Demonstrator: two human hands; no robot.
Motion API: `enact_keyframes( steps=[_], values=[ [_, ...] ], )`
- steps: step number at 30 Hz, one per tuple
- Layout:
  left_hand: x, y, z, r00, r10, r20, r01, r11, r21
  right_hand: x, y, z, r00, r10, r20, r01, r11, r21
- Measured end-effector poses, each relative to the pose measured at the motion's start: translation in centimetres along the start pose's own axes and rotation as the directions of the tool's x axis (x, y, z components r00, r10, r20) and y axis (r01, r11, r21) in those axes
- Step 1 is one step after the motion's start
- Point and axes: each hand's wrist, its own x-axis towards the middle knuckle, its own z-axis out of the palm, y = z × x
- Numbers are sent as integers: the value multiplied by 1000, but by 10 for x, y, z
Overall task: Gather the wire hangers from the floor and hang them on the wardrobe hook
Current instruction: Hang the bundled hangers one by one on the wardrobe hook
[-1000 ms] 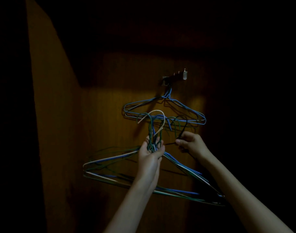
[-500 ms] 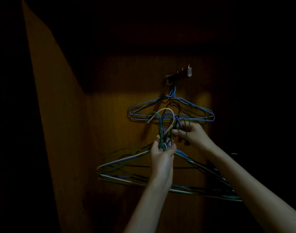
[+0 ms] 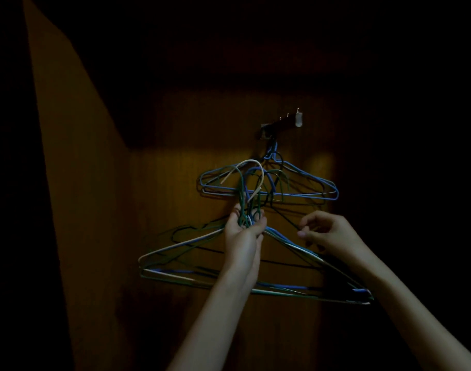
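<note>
The wardrobe hook rack (image 3: pixel 280 123) sticks out from the dim wooden back panel. Two blue wire hangers (image 3: pixel 320 183) hang from it. Just below them, my left hand (image 3: pixel 243 232) grips the necks of a bundle of wire hangers (image 3: pixel 175 274) in green, blue and white. Their hook ends stand up in front of the hung blue ones. My right hand (image 3: pixel 329 232) is to the right of the bundle, pinching the thin arm of a dark wire hanger (image 3: pixel 285 216). Where that dark hanger's hook end lies is lost in the gloom.
The wooden wardrobe side panel (image 3: pixel 76 183) slants along the left, partly lit. Several small free pegs (image 3: pixel 288 115) and a white end piece (image 3: pixel 298 121) sit along the rack. Everything else is in deep shadow.
My right hand has dropped from the bundle's hook ends and moved out to the right, with the dark hanger's arm between its fingers. The left hand has lifted the bundle slightly.
</note>
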Motion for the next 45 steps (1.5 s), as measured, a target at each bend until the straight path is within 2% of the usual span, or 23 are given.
enact_keyframes(
  steps=[4, 8, 12, 18, 24, 38, 45],
  values=[
    [3, -2, 10, 1000, 11, 24, -11, 1000, -1, 2, -4, -3, 974, -139, -178, 114, 982, -148],
    [9, 2, 15, 997, 36, 70, -37, 999, 16, 9, -7, -9, 918, -237, -319, 205, 970, -131],
    [19, 8, 16, 995, 64, 74, -64, 998, -1, 27, -18, -25, 845, -273, -460, 246, 962, -119],
    [31, 16, 18, 994, 107, 36, -105, 993, -49, 59, -20, -43, 803, -268, -533, 215, 963, -161],
    [42, 19, 18, 987, 158, 23, -158, 987, 5, 101, 8, -42, 802, -239, -548, 105, 959, -264],
    [75, 21, 12, 975, 221, -10, -221, 975, 22, 209, 41, -15, 869, -35, -494, -63, 981, -181],
    [86, 16, 9, 976, 218, -15, -217, 975, 39, 228, 49, -9, 906, -17, -423, -55, 986, -158]
  ],
)
